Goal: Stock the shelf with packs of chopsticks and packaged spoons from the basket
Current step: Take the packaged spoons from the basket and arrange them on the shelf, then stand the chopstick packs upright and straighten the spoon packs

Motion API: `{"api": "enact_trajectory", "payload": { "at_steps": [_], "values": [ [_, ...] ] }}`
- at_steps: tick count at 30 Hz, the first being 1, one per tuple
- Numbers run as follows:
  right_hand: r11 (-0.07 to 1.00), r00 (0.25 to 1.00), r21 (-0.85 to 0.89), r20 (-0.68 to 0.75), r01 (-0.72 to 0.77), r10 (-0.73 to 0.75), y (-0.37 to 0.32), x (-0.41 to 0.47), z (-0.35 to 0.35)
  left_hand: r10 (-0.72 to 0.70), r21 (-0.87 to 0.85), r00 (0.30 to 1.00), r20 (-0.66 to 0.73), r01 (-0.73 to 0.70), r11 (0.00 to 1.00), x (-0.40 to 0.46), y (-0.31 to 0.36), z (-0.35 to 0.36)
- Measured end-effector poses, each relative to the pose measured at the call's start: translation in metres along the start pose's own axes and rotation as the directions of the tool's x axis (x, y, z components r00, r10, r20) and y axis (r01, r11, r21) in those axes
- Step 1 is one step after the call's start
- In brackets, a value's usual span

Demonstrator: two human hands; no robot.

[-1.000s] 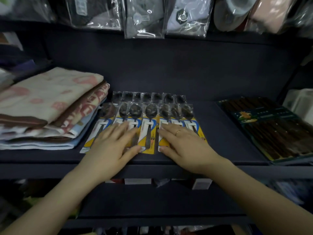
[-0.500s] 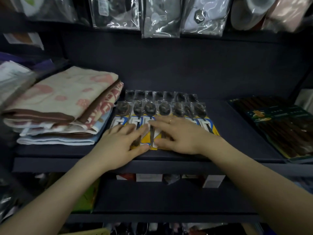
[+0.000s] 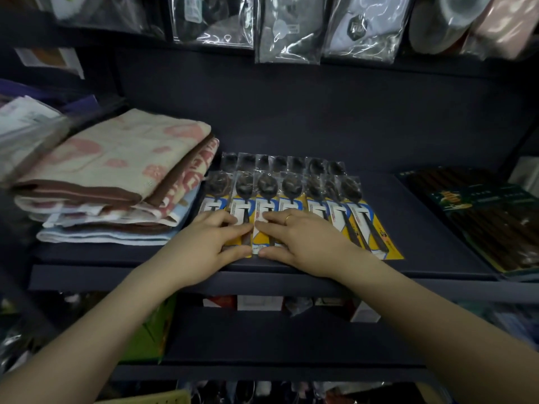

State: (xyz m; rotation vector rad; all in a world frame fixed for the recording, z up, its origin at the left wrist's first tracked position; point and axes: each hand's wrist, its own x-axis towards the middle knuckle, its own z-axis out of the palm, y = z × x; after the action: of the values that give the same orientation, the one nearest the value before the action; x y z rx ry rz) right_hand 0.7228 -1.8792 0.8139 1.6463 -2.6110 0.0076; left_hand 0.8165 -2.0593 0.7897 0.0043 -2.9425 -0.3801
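Note:
Several packaged spoons (image 3: 315, 196) on yellow and blue cards lie side by side in two rows on the dark shelf (image 3: 423, 237). My left hand (image 3: 204, 246) lies flat over the left cards, fingers pointing right. My right hand (image 3: 303, 240), with a ring on one finger, lies flat over the middle cards, fingers pointing left. The fingertips of both hands nearly meet above one white-labelled card. Packs of chopsticks (image 3: 490, 217) in dark green wrapping lie at the shelf's right end. No basket shows.
A stack of folded towels (image 3: 116, 176) fills the shelf's left side, right beside the spoons. Bagged goods (image 3: 288, 27) hang from the shelf above. Small boxes (image 3: 259, 303) sit on the lower shelf. A bare strip of shelf separates spoons and chopsticks.
Both hands have slid together toward the middle of the spoon row, the right hand moving left. The spoon cards now sit closer together. The camera has shifted left.

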Motion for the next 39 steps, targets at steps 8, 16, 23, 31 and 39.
{"api": "enact_trajectory", "payload": {
  "at_steps": [8, 16, 23, 31, 39],
  "values": [
    [0.997, 0.998, 0.072, 0.067, -0.017, 0.012, 0.032, -0.027, -0.014, 0.096, 0.007, 0.994, 0.059, -0.097, 0.995, 0.005, 0.008, -0.007],
    [0.999, 0.999, -0.034, 0.033, 0.022, -0.021, 0.033, -0.026, -0.013, 0.133, 0.087, 0.987, 0.094, -0.141, 0.986, 0.014, 0.010, -0.008],
    [0.997, 0.998, -0.050, -0.023, 0.057, -0.059, 0.036, -0.020, 0.000, 0.103, 0.096, 0.993, 0.054, -0.108, 0.990, 0.012, 0.021, -0.010],
    [0.961, 0.892, 0.045, -0.362, -0.273, 0.271, 0.123, -0.085, -0.018, 0.257, -0.203, 0.947, -0.192, -0.295, 0.934, 0.060, 0.116, -0.008],
    [0.539, 0.538, 0.107, -0.045, -0.835, 0.842, 0.272, -0.223, -0.042, 0.212, -0.380, 0.964, 0.160, -0.138, 0.915, 0.146, 0.253, 0.040]
  ]
}}
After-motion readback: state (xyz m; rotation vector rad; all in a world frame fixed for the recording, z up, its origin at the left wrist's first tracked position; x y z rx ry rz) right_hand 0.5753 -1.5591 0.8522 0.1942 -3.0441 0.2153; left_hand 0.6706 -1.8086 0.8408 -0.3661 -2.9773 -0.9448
